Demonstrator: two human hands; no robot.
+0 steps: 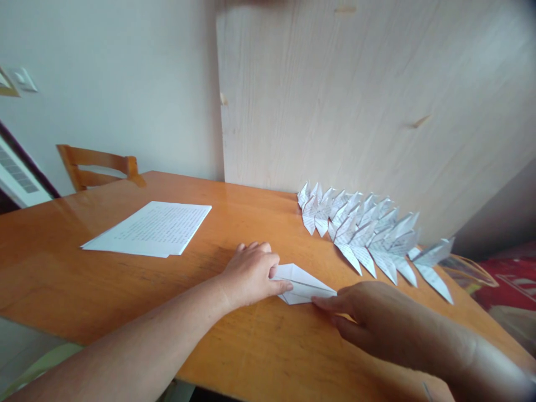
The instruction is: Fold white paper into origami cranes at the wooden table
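A white sheet of paper, folded into a narrow pointed kite shape [299,285], lies on the wooden table between my hands. My left hand [253,273] covers its left end, the thumb laid on top and the other fingers curled. At the right tip, my right hand [368,310] rests low with its index fingertip touching the paper's near edge. The right thumb stands apart from that finger, and the remaining right fingers are hidden under the hand. A long crease or layer edge runs along the middle of the paper.
Several folded paper pieces with upright points [364,223] stand in rows at the back right. A stack of written sheets [154,229] lies on the left of the table [234,218]. Behind are a wooden board [335,100] and a chair [100,162]; red material [511,279] sits off the right edge.
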